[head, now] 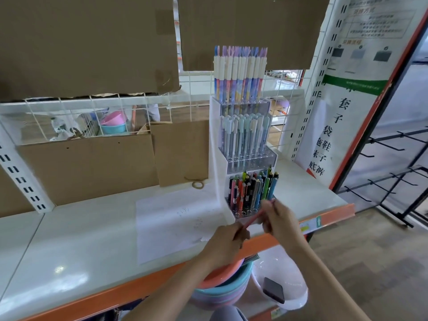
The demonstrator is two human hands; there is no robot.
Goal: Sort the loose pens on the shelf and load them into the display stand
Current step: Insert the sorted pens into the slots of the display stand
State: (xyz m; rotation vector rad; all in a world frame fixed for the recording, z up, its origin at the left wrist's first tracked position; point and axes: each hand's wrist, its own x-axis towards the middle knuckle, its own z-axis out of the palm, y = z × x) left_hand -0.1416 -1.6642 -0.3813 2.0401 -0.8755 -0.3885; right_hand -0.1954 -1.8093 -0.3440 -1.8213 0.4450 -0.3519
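A white and clear tiered display stand stands on the white shelf. Its top tier holds pastel patterned pens, the middle tier pale capped pens, and the bottom tier mixed coloured pens. Just in front of the bottom tier, both my hands hold one pink-red pen that slants between them. My left hand grips its lower end. My right hand pinches its upper end close to the stand's bottom holes.
A sheet of white paper lies on the shelf left of the stand. Cardboard panels line the back, with a rubber band near them. Below the orange shelf edge sit stacked basins and a white basin holding a phone.
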